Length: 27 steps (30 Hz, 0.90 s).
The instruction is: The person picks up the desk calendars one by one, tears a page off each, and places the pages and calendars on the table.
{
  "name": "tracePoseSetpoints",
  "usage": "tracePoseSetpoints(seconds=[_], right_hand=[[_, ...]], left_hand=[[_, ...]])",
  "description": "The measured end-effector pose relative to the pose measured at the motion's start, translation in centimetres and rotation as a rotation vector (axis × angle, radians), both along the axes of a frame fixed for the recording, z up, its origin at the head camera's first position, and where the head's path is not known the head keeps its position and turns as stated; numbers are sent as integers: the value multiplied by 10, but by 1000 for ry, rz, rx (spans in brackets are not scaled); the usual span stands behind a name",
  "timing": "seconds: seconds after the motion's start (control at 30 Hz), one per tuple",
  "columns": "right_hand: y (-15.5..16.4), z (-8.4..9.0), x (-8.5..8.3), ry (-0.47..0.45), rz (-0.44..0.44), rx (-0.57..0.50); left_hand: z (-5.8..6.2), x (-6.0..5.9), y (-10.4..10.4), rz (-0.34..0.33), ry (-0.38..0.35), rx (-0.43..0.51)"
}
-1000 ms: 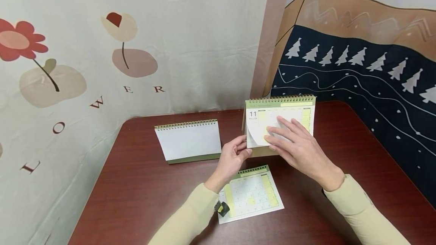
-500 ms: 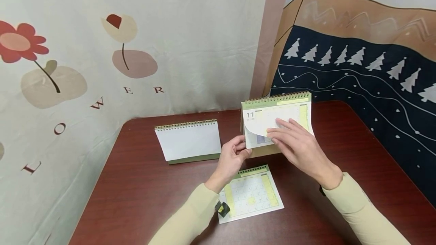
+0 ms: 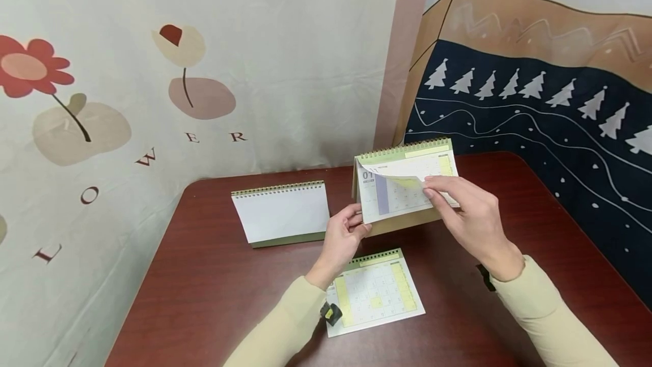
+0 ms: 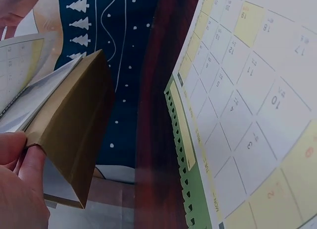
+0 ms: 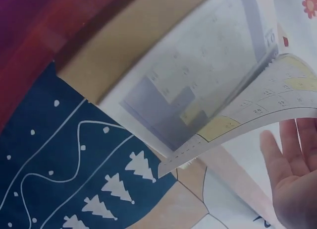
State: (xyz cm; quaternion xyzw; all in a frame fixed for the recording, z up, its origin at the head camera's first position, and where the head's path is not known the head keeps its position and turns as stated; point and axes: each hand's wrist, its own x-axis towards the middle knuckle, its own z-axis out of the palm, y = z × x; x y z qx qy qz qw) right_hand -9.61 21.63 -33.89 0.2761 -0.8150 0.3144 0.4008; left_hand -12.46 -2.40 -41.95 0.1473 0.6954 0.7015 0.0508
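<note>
Meanwhile right hand (image 3: pixel 471 217) lifts a page (image 3: pixel 407 173); left hand (image 3: pixel 343 237) steadies calendar (image 3: pixel 402 200).

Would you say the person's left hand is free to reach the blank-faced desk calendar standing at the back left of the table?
Probably not at once: the left hand grips the corner of the open desk calendar. The bare table between it and the blank-faced desk calendar leaves the way free once it lets go.

Dark red table (image 3: pixel 214 293): two standing calendars (image 3: pixel 281 212) (image 3: pixel 402 186), loose calendar sheet (image 3: pixel 376 292).
</note>
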Motion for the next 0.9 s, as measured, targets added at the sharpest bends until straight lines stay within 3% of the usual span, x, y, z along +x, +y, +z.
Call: tracePoseSetpoints(seconds=[0.47, 0.9], right_hand=[[5, 24, -3, -68, -139, -100], [3, 39, -13, -106, -198, -124]], left_hand=[[-3, 3, 1, 23, 6, -27], [-3, 5, 0, 44, 4, -45]])
